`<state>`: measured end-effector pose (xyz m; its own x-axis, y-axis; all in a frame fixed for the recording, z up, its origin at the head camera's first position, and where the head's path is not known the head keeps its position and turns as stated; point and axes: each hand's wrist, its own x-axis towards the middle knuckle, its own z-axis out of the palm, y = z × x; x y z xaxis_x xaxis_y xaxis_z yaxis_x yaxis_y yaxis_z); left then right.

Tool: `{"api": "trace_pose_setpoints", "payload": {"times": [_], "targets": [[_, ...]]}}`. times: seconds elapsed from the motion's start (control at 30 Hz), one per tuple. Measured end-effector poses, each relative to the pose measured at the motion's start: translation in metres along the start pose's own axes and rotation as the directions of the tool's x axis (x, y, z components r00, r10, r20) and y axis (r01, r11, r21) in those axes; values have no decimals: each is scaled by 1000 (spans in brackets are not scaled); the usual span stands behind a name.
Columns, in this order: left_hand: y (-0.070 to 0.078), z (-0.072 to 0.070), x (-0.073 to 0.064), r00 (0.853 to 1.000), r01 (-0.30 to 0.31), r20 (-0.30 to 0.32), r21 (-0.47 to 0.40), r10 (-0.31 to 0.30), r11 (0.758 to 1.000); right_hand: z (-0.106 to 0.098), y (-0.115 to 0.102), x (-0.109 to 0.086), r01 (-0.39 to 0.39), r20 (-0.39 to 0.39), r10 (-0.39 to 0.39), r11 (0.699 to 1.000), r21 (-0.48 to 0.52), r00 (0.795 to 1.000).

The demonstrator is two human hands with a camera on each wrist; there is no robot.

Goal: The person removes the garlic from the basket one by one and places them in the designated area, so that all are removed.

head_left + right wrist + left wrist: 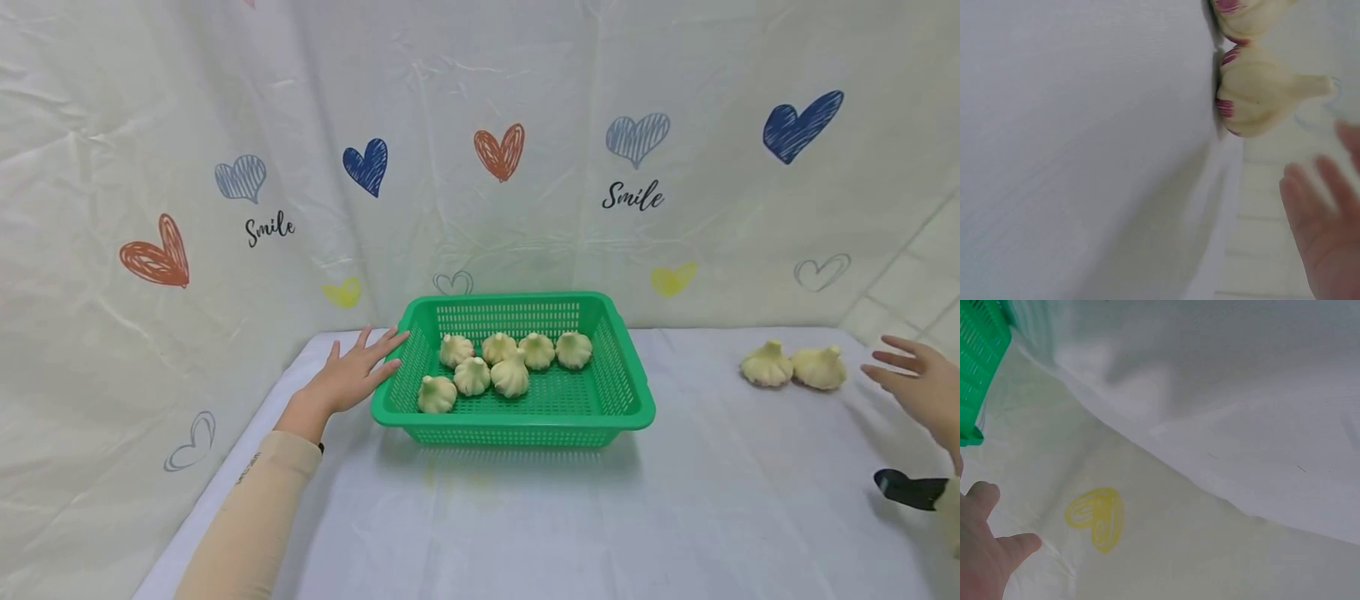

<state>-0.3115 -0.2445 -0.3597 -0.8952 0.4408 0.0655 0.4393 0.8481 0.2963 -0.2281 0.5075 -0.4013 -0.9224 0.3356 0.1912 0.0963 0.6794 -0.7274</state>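
A green plastic basket [513, 421] stands on the table with several garlic bulbs [510, 375] inside, mostly toward its left and back. My left hand [348, 375] is at the basket's left rim, fingers spread; whether it touches the rim I cannot tell. In the left wrist view, that hand [988, 540] shows loose fingers near the basket's corner. Two more bulbs lie side by side at the table's right: one garlic bulb [767, 364] and another garlic bulb [820, 368]. Just right of them hovers my right hand [918, 387], fingers extended and holding nothing, apart from the nearer bulb [1260, 94].
A white cloth covers the table [510, 525]. Behind it hangs a pale curtain [555, 225] printed with hearts and "Smile", close to the basket's back. A black strap-like piece [911, 489] sticks out by the right sleeve.
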Motion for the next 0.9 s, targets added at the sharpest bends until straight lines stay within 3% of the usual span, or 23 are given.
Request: {"api": "trace_pose_setpoints", "payload": {"times": [0.17, 0.27, 0.5, 0.9], "targets": [[0, 0, 0, 1000, 0, -1, 1, 0, 1000, -2, -14, 1, 53, -97, -46, 996, 77, 994], [0, 0, 1, 1000, -2, -2, 2, 2, 1000, -4, -30, -3, 59, -111, -53, 997, 49, 992], [0, 0, 0, 1000, -1, -2, 5, 1, 1000, -4, -63, -7, 41, -87, -44, 998, -44, 995], [1, -1, -1, 1000, -4, -1, 15, 4, 1000, -2, -118, 2, 227, -17, -230, 969, -98, 973]]}}
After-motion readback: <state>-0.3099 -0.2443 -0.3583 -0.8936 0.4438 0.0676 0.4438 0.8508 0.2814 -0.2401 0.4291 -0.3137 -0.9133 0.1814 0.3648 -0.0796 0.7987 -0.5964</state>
